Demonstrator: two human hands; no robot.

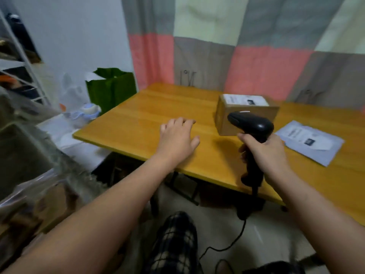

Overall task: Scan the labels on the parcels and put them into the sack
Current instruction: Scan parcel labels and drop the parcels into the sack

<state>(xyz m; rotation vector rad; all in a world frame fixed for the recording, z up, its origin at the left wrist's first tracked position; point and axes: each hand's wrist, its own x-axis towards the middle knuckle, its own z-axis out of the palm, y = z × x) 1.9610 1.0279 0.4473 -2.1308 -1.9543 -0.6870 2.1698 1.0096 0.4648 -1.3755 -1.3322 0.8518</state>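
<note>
The right hand (265, 151) is clenched around the grip of a black scanner (250, 123), a little right of the centre of the frame. The head of the scanner points to the upper left and covers part of the front of a cardboard parcel (222, 119). This parcel stands on the wooden bench (138, 123) just behind the scanner and has a white label on its top. A second parcel, a flat pale envelope (310, 142) with a printed label, lies on the bench at the right, apart from the box.

The left hand (176, 138) is released, fingers loosely spread, palm down over the bench at the centre. I cannot tell whether it touches the wood.

A black cable (233, 242) hangs from the scanner to the floor at the bottom of the frame. At the left edge there is a blurred greyish sack (29, 155), beside the bench and lower than it. A green bag (112, 88) stands behind the left corner of the bench. A chequered curtain (246, 46) fills the upper right.
</note>
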